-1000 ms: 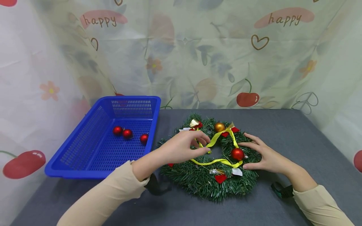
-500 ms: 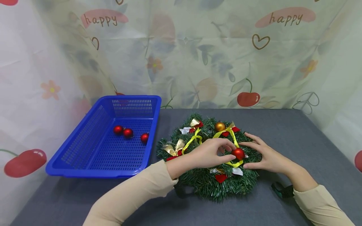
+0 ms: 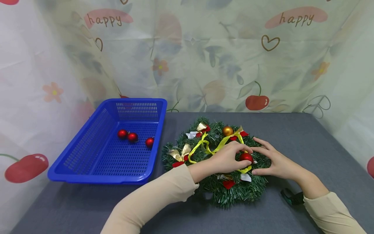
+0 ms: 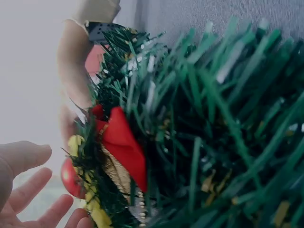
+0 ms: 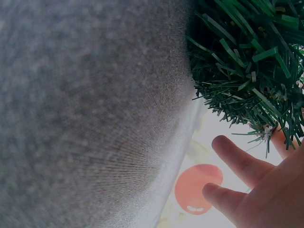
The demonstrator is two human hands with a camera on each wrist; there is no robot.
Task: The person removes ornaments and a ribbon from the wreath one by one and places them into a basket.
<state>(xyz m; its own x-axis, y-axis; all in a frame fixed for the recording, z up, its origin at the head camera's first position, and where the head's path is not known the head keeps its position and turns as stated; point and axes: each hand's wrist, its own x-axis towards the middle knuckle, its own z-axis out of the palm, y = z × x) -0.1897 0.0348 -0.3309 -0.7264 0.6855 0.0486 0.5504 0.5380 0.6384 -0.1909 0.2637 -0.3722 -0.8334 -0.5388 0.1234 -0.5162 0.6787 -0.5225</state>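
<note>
Blue basket (image 3: 117, 159), three red baubles (image 3: 132, 137) inside, wreath (image 3: 242, 191) alongside

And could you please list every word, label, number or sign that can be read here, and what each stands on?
"happy": on the backdrop, left-hand pink patch.
"happy": on the backdrop, right-hand pink patch.
Sign: heart outlines, also on the backdrop.
I can read nothing on the blue basket or wreath; the dark strap is too small to tell.

On the printed backdrop (image 3: 193, 65) we read "happy" twice, in brown lowercase letters, over a left pink patch (image 3: 108, 14) and a right pink patch (image 3: 296, 14).
</note>
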